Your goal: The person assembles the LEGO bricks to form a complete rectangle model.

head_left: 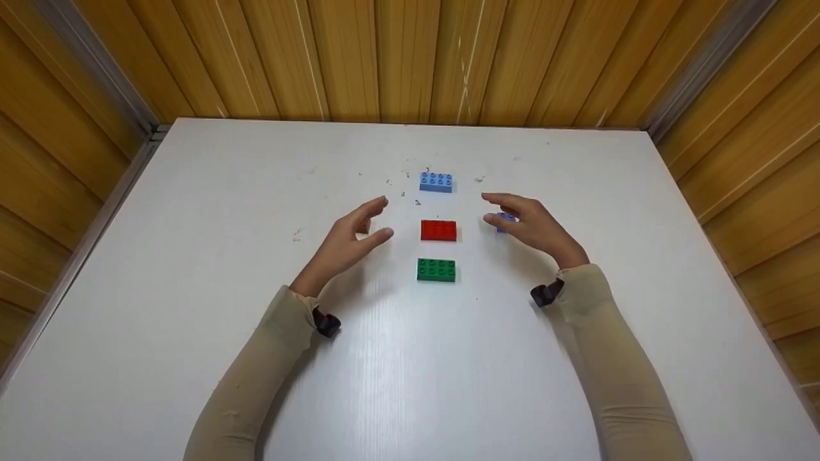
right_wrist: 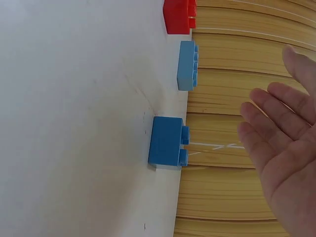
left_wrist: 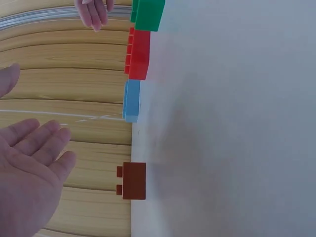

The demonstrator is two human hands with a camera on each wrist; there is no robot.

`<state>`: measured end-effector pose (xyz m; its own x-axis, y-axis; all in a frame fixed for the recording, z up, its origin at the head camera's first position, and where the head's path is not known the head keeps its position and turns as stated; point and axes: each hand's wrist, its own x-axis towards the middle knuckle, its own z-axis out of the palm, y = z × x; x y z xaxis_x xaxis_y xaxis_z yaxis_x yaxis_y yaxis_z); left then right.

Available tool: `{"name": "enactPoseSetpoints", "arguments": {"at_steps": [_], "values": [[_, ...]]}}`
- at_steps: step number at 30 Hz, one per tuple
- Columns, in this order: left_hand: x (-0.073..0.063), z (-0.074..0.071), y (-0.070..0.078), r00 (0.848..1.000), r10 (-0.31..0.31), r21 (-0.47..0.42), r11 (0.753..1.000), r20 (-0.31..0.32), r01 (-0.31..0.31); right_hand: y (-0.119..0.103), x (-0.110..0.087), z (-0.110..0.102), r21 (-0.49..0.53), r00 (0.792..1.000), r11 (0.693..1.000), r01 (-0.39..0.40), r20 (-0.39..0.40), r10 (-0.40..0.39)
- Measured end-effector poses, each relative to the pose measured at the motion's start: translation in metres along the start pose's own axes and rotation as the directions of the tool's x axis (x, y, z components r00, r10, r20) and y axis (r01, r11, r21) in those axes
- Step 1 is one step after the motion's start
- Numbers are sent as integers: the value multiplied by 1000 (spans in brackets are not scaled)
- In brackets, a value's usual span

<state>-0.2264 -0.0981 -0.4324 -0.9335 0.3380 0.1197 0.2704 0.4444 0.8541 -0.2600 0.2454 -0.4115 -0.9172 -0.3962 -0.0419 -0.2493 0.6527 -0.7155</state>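
Note:
Three toy building bricks form a column mid-table: a light blue brick [head_left: 435,182] at the back, a red brick [head_left: 439,230] in the middle and a green brick [head_left: 436,270] nearest me. To their left my left hand [head_left: 346,237] hovers with fingers extended, holding nothing. A brown brick [left_wrist: 134,180] stands beside it, mostly hidden behind that hand in the head view. On the other side my right hand [head_left: 532,221] is also empty, fingers loosely extended. Partly covered by it is a darker blue brick [right_wrist: 166,140], standing on the table with studs up.
The white table [head_left: 410,371] bears small dark marks around the light blue brick. Yellow wooden panels [head_left: 410,61] enclose the table at the back and sides. A black wrist camera [head_left: 328,323] sits at the left cuff, another camera [head_left: 546,294] at the right.

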Motion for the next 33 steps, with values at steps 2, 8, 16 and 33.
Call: {"name": "enactPoseSetpoints", "arguments": {"at_steps": [2, 8, 16, 33], "values": [[1, 5, -1, 999, -18, -26, 999, 37, 19, -3, 3, 3, -8, 1000, 1000, 21, 23, -21], [5, 20, -1, 991, -46, -78, 995, 128, 56, -10, 10, 11, -21, 995, 997, 70, 72, -68], [11, 35, 1, 974, -47, -52, 997, 221, 60, -14, 21, 19, -26, 990, 999, 41, 133, -38], [13, 55, -5, 940, -34, -60, 997, 341, 58, -17, 37, 41, -7, 983, 1000, 17, 184, -15]]}}
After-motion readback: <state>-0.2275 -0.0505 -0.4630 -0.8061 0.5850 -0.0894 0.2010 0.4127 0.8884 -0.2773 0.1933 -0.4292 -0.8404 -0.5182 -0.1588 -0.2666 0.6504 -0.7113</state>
